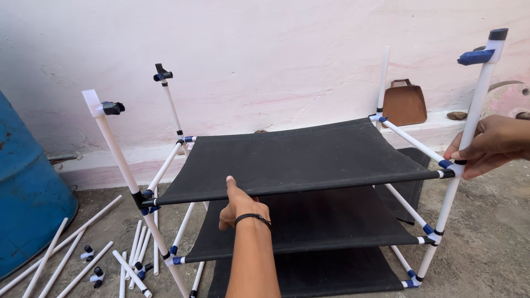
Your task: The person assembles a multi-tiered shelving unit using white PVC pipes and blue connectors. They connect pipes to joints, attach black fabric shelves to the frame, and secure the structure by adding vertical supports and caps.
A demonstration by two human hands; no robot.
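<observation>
Left hand (238, 205): pressing flat, fingers together, against front edge of top black fabric shelf (298, 157)
Right hand (487, 144): gripping white plastic corner upright tube (469, 132)
Ground: loose white tubes (83, 251) lying scattered

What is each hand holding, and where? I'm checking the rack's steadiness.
Right hand grips the front-right white pole near the top-shelf joint; left hand touches the top fabric shelf's front edge.
</observation>
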